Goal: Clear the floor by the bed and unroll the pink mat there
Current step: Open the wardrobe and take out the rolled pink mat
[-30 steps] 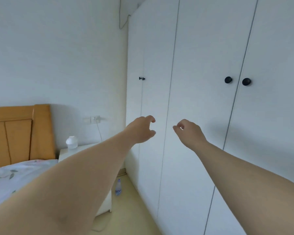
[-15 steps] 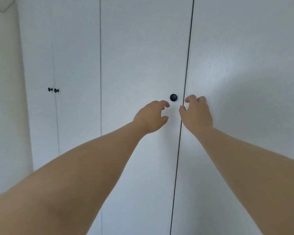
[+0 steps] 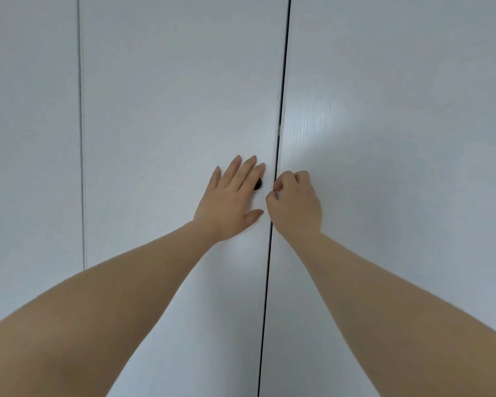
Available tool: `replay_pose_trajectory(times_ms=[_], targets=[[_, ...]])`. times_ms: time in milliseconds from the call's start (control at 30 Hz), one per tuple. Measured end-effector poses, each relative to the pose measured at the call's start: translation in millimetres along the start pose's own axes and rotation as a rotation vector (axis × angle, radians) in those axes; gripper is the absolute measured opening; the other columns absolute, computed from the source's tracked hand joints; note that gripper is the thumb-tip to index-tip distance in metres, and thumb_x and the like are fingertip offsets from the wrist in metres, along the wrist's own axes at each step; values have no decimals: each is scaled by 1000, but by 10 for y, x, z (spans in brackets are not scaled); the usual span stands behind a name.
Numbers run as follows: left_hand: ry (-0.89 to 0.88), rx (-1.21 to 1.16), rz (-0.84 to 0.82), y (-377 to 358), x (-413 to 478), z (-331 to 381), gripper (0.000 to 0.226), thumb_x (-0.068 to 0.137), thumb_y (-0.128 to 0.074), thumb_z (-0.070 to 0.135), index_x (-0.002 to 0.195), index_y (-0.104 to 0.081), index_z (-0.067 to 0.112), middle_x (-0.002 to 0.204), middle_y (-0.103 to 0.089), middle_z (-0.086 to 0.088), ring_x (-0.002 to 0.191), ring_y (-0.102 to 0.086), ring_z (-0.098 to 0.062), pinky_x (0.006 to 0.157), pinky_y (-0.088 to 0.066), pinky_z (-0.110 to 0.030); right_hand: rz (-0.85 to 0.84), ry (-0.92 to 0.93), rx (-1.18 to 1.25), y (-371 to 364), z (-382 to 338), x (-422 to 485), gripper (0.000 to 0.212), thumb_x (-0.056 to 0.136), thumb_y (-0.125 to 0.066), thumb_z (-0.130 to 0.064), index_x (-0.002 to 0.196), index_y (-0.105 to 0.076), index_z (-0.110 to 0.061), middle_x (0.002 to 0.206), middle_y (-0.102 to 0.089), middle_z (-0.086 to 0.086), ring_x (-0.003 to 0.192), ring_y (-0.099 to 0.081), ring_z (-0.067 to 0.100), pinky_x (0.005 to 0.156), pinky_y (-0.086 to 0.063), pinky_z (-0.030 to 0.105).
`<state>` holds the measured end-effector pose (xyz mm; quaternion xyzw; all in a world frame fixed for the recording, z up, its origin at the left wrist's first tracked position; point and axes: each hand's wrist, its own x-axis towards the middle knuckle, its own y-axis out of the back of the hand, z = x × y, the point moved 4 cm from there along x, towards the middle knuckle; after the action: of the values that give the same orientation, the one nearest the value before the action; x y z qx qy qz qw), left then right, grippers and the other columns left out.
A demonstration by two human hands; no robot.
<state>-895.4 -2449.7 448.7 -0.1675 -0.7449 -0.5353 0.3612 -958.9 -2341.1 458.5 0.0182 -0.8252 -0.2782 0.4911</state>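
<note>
The left hand (image 3: 229,199) lies flat on the wardrobe door (image 3: 169,110), straight fingers half covering a dark knob (image 3: 258,184). The right hand (image 3: 294,202) curls its fingers beside the seam (image 3: 281,110); I cannot tell whether they hold anything

light: soft, even | glare: pale sheen on right door (image 3: 327,118) | focus: slightly soft | edges: wide-angle bowing

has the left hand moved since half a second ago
Yes. The left hand has gone up and right and now covers most of the black knob.

White wardrobe doors (image 3: 169,81), dark seam (image 3: 281,110).
</note>
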Motion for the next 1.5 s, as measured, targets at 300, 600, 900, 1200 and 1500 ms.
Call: replay_pose_trajectory(times_ms=[300, 600, 900, 1200, 1500], targets=[[-120, -5, 94, -63, 26, -12, 74, 91, -40, 49, 151, -18, 11, 159, -18, -7, 147, -15, -33, 115, -17, -55, -6, -144, -18, 24, -124, -27, 14, 89, -47, -18, 98, -55, -11, 101, -42, -2, 74, -50, 21, 64, -40, 30], [-217, -121, -75, 17, 21, -146, 89, 90, -53, 40, 152, 8, 20, 161, 10, 2, 148, 14, -25, 120, 2, -49, 86, -318, 417, 351, -317, -272, 27, 90, -52, -12, 66, -41, -17, 71, -45, -5, 61, -41, 9, 61, -37, 18], [-133, -505, 125, 426, -315, 20, 50, 90, -46, 2, 138, -45, 13, 142, -48, -3, 144, -26, -24, 111, -28, -37, 126, -457, 571, 928, -539, -719, 15, 91, -52, -9, 76, -47, -8, 66, -43, -2, 58, -38, 14, 65, -40, 28], [-262, -694, 164, 1128, -538, 926, 26, 90, -45, 4, 110, -62, 3, 105, -64, -14, 91, -60, -32, 73, -47, -35, 149, -503, 573, 1680, -682, -1213, 26, 89, -54, -8, 66, -44, -12, 67, -44, 0, 53, -37, 14, 63, -41, 28], [-318, -886, 118, 1551, -737, 1556, 49, 89, -40, 3, 135, -49, 18, 139, -52, -4, 124, -49, -26, 94, -42, -34, 317, -660, 716, 2552, -527, -1685, 26, 84, -53, -10, 62, -41, -15, 60, -42, -3, 52, -31, 14, 61, -33, 27]])
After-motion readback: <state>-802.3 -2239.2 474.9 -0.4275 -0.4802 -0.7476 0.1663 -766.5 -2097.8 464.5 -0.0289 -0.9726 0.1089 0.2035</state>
